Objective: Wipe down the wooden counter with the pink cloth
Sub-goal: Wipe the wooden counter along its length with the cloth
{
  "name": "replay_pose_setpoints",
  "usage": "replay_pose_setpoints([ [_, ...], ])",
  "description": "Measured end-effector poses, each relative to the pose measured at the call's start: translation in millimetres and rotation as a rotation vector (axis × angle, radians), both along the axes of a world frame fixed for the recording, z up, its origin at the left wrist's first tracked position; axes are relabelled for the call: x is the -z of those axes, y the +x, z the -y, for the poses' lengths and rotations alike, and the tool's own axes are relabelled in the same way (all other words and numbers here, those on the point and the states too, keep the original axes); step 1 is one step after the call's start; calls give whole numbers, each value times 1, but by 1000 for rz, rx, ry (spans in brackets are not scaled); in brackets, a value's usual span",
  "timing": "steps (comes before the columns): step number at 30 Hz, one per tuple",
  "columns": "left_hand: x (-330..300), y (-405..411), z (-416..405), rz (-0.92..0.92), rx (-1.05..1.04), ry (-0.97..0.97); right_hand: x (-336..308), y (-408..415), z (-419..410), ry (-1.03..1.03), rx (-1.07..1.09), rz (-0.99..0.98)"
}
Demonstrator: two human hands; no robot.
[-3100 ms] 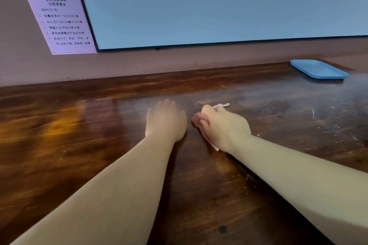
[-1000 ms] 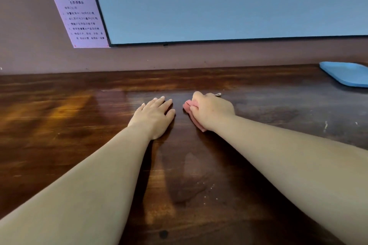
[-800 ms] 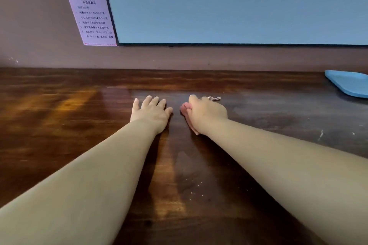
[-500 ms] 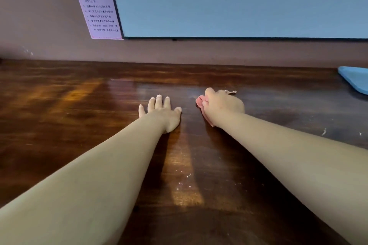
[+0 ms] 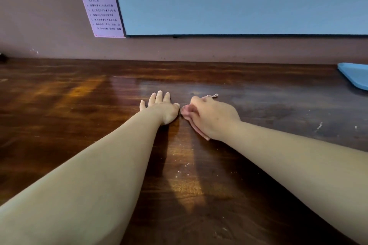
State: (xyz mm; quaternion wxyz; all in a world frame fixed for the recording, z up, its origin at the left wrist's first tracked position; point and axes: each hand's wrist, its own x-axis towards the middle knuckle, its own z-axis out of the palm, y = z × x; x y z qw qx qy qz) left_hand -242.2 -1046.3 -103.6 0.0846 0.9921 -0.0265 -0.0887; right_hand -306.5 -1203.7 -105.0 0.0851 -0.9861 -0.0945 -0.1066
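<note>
My left hand (image 5: 163, 108) lies flat with fingers spread on the counter (image 5: 59, 109), I judge to brace me, while my right hand (image 5: 209, 118) presses the bunched cloth (image 5: 186, 110) down mid-counter for wiping.

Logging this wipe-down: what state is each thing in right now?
left hand: flat on the counter, fingers straight.
right hand: pressing the cloth down.
pink cloth: bunched under that hand.
wooden counter: dusty and speckled at right.
blue tray: lying flat, far right.
</note>
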Motion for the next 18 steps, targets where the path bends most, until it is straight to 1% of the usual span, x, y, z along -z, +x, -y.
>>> replay_pose_setpoints([
  [2, 0, -3, -4, 15, 33, 0, -6, 8, 4, -26, 79, -45],
  [4, -1, -7, -4, 29, 80, 32, -11, 17, 3, -84, 264, -124],
  [5, -3, -9, -5, 33, 96, 54, -12, 19, 0, -122, 307, -150],
  [6, -5, -10, -5, 39, 113, 81, -13, 17, -4, -141, 302, -171],
  [7, -6, -12, -6, 53, 131, 110, -12, 11, -7, -119, 261, -162],
  [9, -6, -14, -9, 104, 153, 155, -6, -6, -7, -52, 133, -97],
  [11, 1, -18, -14, 132, 128, 138, -1, -20, -1, -13, 7, -36],
  [12, 6, -21, -16, 130, 105, 107, -1, -20, 3, -3, -3, -41],
  [14, 15, -26, -19, 152, 84, 62, -5, -4, 8, -7, 54, -42],
  [17, 16, -23, -20, 186, 89, 44, -11, 20, 4, -13, 213, -102],
  [18, 16, -23, -20, 181, 86, 42, -11, 21, 1, -35, 212, -112],
])
